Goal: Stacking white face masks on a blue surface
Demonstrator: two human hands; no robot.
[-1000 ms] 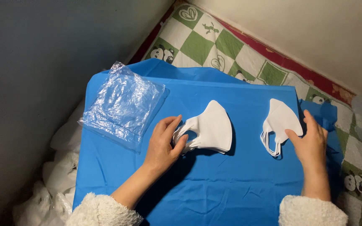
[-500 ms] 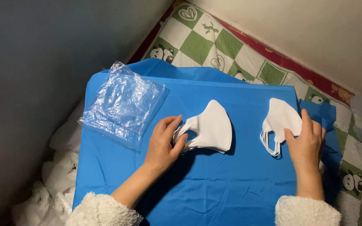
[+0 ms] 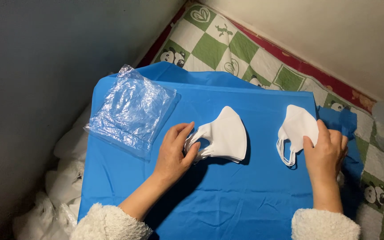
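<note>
Two stacks of folded white face masks lie on a blue sheet (image 3: 227, 195). My left hand (image 3: 174, 151) pinches the ear-loop end of the middle mask stack (image 3: 225, 135). My right hand (image 3: 325, 151) rests on the right edge of the right mask stack (image 3: 296, 129), fingers laid over it. Both wrists wear fluffy white sleeves.
A crumpled clear plastic bag (image 3: 132, 111) lies at the sheet's left rear corner. Beneath is a green-and-white checked blanket (image 3: 210, 44) with panda prints. A grey wall (image 3: 45, 66) stands to the left, a pale wall behind. White fabric (image 3: 63, 186) bunches at lower left.
My right hand has slid leftward onto the right mask stack. The left hand keeps its hold on the middle stack, barely moving.
</note>
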